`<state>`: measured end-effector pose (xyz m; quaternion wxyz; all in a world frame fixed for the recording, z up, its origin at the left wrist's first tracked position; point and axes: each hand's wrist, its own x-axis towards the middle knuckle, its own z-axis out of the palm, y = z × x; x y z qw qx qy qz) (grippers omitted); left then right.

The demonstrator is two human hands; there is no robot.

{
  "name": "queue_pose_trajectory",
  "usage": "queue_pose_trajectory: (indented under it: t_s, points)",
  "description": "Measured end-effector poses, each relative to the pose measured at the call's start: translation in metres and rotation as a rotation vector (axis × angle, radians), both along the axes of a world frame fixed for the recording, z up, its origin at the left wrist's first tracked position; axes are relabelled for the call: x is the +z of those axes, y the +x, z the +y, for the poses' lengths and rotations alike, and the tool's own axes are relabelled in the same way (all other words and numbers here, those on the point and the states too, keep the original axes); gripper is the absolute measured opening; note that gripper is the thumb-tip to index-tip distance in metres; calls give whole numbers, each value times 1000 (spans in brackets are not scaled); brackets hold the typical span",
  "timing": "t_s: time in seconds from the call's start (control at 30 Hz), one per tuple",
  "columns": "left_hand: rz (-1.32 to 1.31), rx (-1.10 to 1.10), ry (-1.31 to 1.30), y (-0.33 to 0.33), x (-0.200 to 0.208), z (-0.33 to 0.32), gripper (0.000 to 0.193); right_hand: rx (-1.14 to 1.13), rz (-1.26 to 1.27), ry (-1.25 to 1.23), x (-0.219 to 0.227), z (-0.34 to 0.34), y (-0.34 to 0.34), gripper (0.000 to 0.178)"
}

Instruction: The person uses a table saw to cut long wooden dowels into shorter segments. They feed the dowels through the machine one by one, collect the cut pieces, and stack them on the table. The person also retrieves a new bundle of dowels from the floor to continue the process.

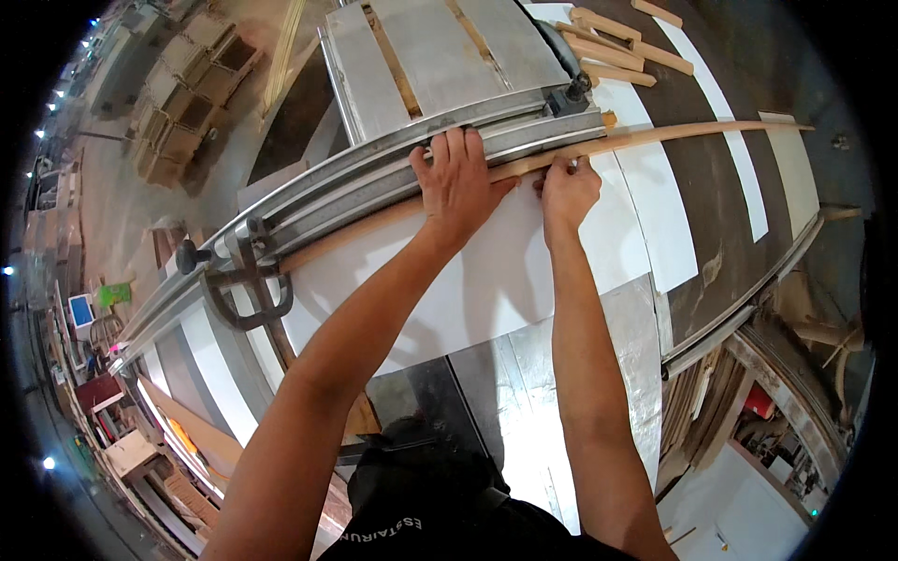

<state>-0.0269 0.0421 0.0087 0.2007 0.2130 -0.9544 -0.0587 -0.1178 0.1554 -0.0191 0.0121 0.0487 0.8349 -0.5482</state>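
Note:
A long, thin wooden strip (692,131) lies along the near side of a silver metal fence (355,201), its far right end slightly curved. My left hand (456,182) is hooked over the fence, fingertips on the metal and thumb reaching along the strip, clasping the two together. Just right of it, my right hand (571,194) is closed, its curled fingertips pinching the strip's near edge; the palm side is partly hidden. Under both hands a white sheet (421,299) covers the table. Near the strip's left end, a dark metal clamp (245,290) sits on the fence.
Beyond the fence is a slotted grey metal table (458,56). Several short wooden pieces (608,51) lie at the far right on a dark surface with white strips. Stacked boards (697,421) fill a space under the table's right side. Pallet-like stacks (192,84) stand on the floor at far left.

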Motion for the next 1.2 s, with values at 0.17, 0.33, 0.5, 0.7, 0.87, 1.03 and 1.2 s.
queue_pose_trajectory:
  t_s: [0.17, 0.33, 0.5, 0.7, 0.87, 1.03, 1.2]
  points:
    - [-19, -11, 7, 1, 3, -9, 81, 246, -170, -66, 11, 43, -7, 24]
    - [5, -24, -30, 2, -4, -8, 87, 394, 560, 667, 10, 147, -148, 46]
    - [20, -46, -31, 0, -6, -7, 90, 702, 579, 1097, 37, 194, -230, 50]
    - [1, -39, -42, 1, -6, -10, 91, 863, 535, 1230, 46, 181, -247, 42]
    - [-13, -28, -52, 1, -3, -8, 90, 874, 524, 1194, 42, 178, -244, 33]
    - [-6, -27, -55, 1, -3, -7, 93, 904, 622, 1114, 37, 185, -246, 32]
    - [-24, -39, -41, 1, -1, -6, 93, 873, 580, 1058, 31, 192, -249, 34]
